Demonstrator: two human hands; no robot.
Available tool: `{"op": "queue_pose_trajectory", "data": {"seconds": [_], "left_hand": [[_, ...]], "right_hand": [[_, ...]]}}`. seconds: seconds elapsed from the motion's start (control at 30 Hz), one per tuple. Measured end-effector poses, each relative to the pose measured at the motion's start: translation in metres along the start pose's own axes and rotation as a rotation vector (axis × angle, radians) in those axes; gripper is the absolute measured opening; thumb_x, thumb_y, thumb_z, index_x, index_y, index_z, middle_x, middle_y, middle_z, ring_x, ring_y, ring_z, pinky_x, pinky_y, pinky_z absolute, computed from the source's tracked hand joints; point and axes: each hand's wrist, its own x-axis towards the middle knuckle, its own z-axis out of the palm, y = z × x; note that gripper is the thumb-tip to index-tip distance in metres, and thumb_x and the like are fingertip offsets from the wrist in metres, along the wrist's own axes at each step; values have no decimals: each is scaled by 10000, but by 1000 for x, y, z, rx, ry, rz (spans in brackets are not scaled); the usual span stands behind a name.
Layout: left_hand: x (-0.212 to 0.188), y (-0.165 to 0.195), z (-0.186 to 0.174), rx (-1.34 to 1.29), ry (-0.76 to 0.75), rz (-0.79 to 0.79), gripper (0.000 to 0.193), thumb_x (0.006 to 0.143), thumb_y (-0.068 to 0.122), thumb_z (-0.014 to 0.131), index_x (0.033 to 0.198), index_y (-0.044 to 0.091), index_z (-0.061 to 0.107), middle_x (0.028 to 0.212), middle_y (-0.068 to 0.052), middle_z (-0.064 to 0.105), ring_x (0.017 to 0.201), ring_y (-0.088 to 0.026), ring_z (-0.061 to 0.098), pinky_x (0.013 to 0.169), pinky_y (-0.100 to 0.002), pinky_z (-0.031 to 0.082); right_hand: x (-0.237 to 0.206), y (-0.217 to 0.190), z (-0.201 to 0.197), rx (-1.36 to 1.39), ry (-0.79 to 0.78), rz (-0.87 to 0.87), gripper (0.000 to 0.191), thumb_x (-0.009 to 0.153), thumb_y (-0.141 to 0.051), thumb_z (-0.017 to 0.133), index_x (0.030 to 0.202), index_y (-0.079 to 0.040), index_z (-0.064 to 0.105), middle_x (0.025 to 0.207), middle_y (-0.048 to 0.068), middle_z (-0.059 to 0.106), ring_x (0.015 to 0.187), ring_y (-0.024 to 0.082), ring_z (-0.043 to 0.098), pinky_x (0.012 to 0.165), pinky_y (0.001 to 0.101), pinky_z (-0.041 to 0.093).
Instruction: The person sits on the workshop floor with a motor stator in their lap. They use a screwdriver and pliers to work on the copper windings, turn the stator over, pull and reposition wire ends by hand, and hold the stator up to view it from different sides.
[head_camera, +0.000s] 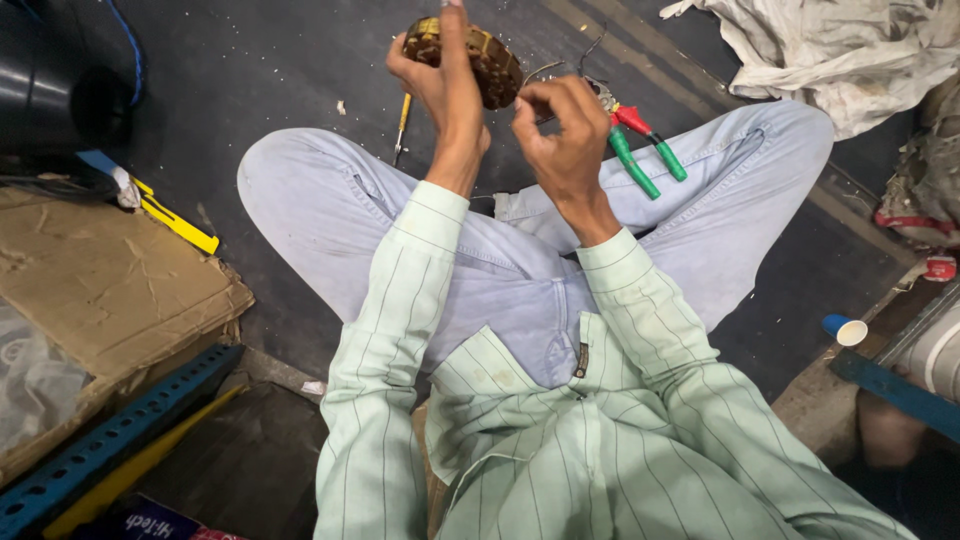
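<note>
Left hand (445, 85) raised in front of the chest, forearm upright, fingers wrapped around a round brown wound coil (480, 60); gripping it firmly, index finger stretched up over the top. Coil sits at the top of view, held in the air above the floor (260, 70), not resting on anything. Right hand (560, 125) up beside it, just right of the coil, fingers curled in and pinched together on a thin wire (545, 70) that runs off the coil; closed pinch, back of hand to camera. Both elbows bent, sleeves of a pale green striped shirt (600, 420) run back to the body. Person sits cross-legged in light jeans (330, 200). On the floor just beyond the hands: pliers with red and green handles (640, 150) to the right, a yellow-handled screwdriver (402, 120) to the left. Further out: flattened cardboard (110, 280) at left, blue perforated metal bar (110, 440) below it, crumpled white cloth (830, 50) at top right.
</note>
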Motion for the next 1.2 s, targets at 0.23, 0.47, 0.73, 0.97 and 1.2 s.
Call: {"op": "queue_pose_trajectory", "data": {"seconds": [0.23, 0.47, 0.73, 0.97, 1.2], "left_hand": [[0, 2, 2, -250, -116, -67, 910, 825, 559, 768, 1378, -13, 326, 1207, -182, 504, 1067, -246, 560, 911, -426, 521], [7, 1, -2, -318, -176, -241, 900, 767, 570, 710, 1375, 55, 291, 1201, -119, 531, 1046, -217, 565, 839, -437, 534], [13, -9, 1, -373, -195, -244, 881, 778, 532, 745, 1356, 25, 315, 1203, -136, 551, 1062, -246, 554, 888, -452, 517], [13, -6, 1, -351, -190, -209, 854, 804, 492, 757, 1348, -6, 327, 1183, -122, 592, 1094, -222, 575, 939, -402, 489], [10, -2, 0, -348, -195, -233, 840, 786, 492, 746, 1330, 4, 333, 1133, -113, 569, 1032, -216, 570, 881, -408, 508]], "right_hand": [[10, 39, -1, 348, 99, 377, 62, 991, -33, 744, 1007, 18, 715, 882, -15, 677, 746, 34, 596, 662, 216, 490], [-16, 60, -8, 789, 66, 622, 88, 1003, -20, 720, 1086, 11, 719, 912, 30, 718, 805, 87, 662, 742, 243, 552], [-5, 33, -19, 576, -178, 276, 355, 954, 58, 731, 1296, -31, 699, 1167, 67, 695, 1041, 141, 695, 894, 264, 592], [6, 18, -17, 264, -159, 48, 244, 942, 90, 792, 1144, -43, 766, 1054, 86, 725, 947, 165, 714, 834, 279, 581], [17, 13, -20, 349, -186, 91, 223, 976, 158, 673, 1107, -13, 730, 1095, 101, 684, 947, 192, 713, 851, 282, 595]]}}
